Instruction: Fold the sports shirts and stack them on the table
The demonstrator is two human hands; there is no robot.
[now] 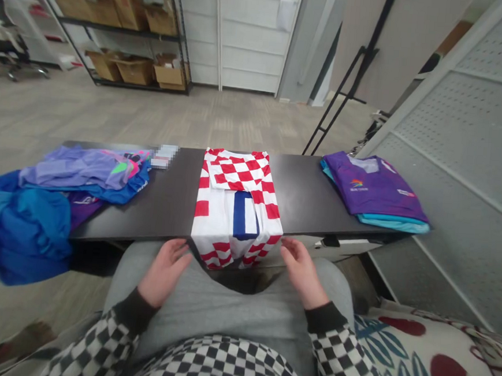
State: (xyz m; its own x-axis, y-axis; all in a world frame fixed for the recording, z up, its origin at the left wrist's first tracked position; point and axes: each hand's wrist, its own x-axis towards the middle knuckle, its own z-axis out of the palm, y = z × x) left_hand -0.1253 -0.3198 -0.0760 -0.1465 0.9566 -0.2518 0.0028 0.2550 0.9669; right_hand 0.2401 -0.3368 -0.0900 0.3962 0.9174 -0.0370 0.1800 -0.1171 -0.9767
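Note:
A red-and-white checkered jersey [228,203] lies in the middle of the dark table, its sides folded in. A blue-and-white patch of print shows on it, and its lower end hangs over the front edge. Just left of that hanging end, my left hand [166,268] is at the table edge with fingers stretched out, holding nothing. My right hand [304,273] is at the jersey's right lower corner, its fingers extended and slightly bent. Whether the right fingertips touch the cloth is hard to tell. Neither hand grips anything.
The dark table [302,198] runs across in front of me. On its left lies a loose heap of blue and lilac shirts [87,169], partly over the edge. A folded purple shirt [373,186] tops a stack at right. Beyond stands a shelf [120,27] with cardboard boxes.

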